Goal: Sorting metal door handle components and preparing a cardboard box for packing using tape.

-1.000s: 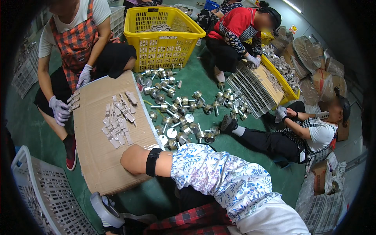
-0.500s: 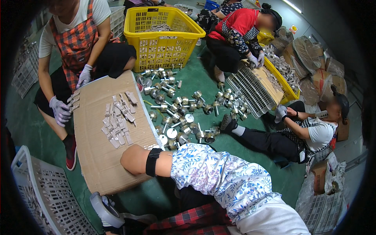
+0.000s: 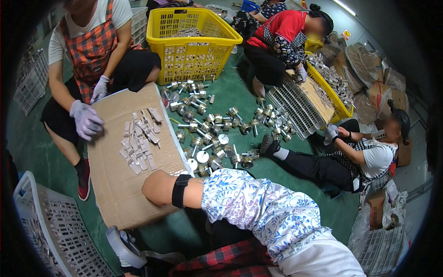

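Resting right hand [image 3: 157, 187] on brown cardboard sheet [image 3: 115, 184].

Crumpled brown cardboard boxes [image 3: 369, 69] piled far right, below a small yellow-red wall sign [image 3: 345, 34]

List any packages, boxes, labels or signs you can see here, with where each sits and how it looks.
Small square sign: on the grey wall, upper right; yellow and red.
Crumpled brown cardboard boxes: piled at the right edge, beside the far yellow crate.
Small brown carton: lower right, in clear plastic wrap.
Flat brown cardboard sheet: on the green floor, centre left, carrying grey metal strips.
No screens in view.
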The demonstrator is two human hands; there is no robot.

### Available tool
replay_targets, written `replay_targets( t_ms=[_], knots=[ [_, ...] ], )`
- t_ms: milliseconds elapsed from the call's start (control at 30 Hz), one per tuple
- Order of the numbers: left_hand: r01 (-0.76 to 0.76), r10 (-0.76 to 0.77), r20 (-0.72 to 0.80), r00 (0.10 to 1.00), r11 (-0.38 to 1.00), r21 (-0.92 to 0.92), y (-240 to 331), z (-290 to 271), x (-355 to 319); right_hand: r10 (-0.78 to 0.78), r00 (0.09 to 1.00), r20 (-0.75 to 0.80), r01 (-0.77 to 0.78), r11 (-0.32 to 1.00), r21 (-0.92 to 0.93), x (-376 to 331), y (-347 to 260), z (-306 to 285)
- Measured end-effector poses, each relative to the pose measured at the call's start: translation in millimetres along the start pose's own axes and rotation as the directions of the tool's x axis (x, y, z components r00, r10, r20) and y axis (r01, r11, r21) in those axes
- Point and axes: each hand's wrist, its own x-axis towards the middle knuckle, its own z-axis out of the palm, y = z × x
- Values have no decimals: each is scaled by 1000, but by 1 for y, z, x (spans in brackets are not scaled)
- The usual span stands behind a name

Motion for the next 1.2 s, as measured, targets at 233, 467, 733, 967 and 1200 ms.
replay_targets(
  t_ms=[233, 467, 733, 967, 1200],
  knots=[
    [22, -22, -32, 999, 1000, 8, -3, -4, 2, 22, 1000, 7, -22, 1000, -3, 0, 0, 1],
    [37, -35, -49, 998, 999, 38, 3, 3, -2, 41, 999, 36, -40, 998, -39, -1, 3, 1],
    [19, -19, -7, 1000, 1000, 6, -2, -2, -2, 114, 979, -167, -92, 987, 134, -1, 14, -14],
    [-6, 6, 74, 997, 1000, -3, -13, -27, 8, 45, 910, -412, 114, 929, 353, 1, 12, -21],
    [-12, 17, 76, 997, 998, -69, -13, -24, 11, 57, 971, -233, 224, 133, 965, 1, 18, -41]
  ],
)
